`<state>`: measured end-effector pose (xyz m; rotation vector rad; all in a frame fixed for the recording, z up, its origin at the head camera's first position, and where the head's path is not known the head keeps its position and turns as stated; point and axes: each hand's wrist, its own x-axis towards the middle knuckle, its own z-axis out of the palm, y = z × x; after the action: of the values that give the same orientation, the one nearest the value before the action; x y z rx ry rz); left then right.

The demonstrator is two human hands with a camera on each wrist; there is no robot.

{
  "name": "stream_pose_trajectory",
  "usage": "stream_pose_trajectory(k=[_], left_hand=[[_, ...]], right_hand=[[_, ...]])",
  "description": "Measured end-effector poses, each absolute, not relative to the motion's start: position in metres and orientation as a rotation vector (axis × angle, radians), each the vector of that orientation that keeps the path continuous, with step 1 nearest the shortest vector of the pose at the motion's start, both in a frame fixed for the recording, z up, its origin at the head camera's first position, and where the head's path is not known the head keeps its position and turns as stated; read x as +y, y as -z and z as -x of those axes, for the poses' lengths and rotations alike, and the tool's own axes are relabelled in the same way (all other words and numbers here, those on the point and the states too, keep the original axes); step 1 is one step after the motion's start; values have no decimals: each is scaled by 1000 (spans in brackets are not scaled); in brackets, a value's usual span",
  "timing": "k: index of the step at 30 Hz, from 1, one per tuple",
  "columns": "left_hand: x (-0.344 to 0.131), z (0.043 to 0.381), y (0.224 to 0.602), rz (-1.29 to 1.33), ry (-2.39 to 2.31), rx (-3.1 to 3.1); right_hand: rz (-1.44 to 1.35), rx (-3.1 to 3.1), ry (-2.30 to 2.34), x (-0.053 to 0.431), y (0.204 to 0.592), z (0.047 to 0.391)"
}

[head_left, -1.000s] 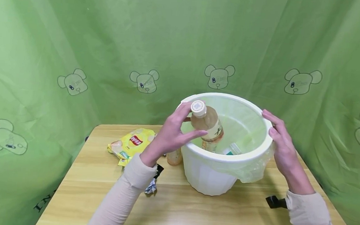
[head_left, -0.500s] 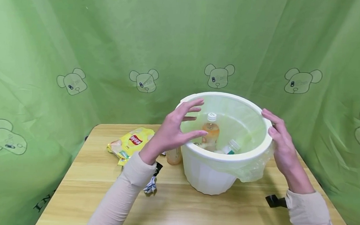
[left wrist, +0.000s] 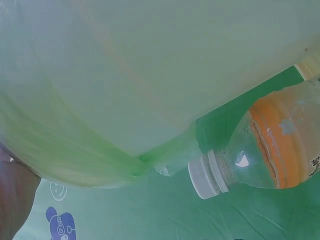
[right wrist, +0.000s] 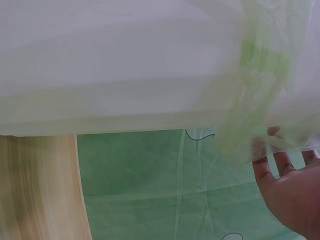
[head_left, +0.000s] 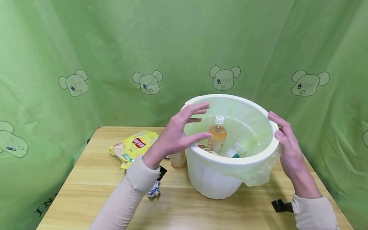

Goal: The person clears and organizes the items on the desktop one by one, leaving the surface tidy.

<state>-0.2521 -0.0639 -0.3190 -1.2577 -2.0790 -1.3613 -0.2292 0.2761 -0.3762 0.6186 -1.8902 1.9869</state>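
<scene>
My left hand (head_left: 180, 130) is held over the near-left rim of a white trash bin (head_left: 213, 178), fingers and thumb spread apart with nothing between them. On the right side, my right hand (head_left: 287, 147) grips the bin's rim, over a thin pale green trash bag (head_left: 257, 174) that lines it. Inside, a capped bottle with an orange part (head_left: 217, 136) stands nearly upright. Beside it are a small clear container (head_left: 235, 150) with a green band and a brown patterned item, partly hidden by the rim. Another bottle (left wrist: 280, 140) is outside the bin, beside its left wall.
Left of the bin lie a yellow chip bag (head_left: 136, 145), a crumpled blue-and-white scrap (head_left: 154, 190) and a black piece (head_left: 162, 172). A black object (head_left: 281, 206) lies near my right sleeve. Green curtain (head_left: 176, 33) surrounds the wooden table (head_left: 190, 217).
My left hand has let go of a white-capped bottle over the bin, and its fingers have spread. The upright bottle inside has shifted slightly right. My right hand has stayed at the rim.
</scene>
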Motion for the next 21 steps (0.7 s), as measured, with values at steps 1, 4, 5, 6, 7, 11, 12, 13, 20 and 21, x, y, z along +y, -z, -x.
stream_pose_trajectory(k=[1,4,5,6,7,11,12,13,20,21], left_hand=[[-64,252,319,1253,1365,-2072],[-67,252,318,1229,1373,-2050],[-69,252,318,1220,1377,-2044],[-71,252,317,1211,1385,-2036],[-73,253,317,1199,1392,-2032],[-82,253,315,1153,1423,-2005],[-85,253,315,1138,1425,-2000],[-87,253,315,1126,1429,-1995],[-105,256,322,990,1459,-1988],[-109,257,324,969,1466,-1987]], right_hand=[[-617,-1891,-1988,276,376,229],[-617,-1890,-1993,276,376,229],[-617,-1889,-1996,276,376,229],[-618,-1887,-1997,276,376,229],[-619,-1884,-1999,276,377,229],[-615,-1887,-1998,276,377,230],[-614,-1889,-1996,276,377,230],[-614,-1891,-1995,276,377,230],[-629,-1877,-2002,275,377,229],[-630,-1874,-2004,275,377,229]])
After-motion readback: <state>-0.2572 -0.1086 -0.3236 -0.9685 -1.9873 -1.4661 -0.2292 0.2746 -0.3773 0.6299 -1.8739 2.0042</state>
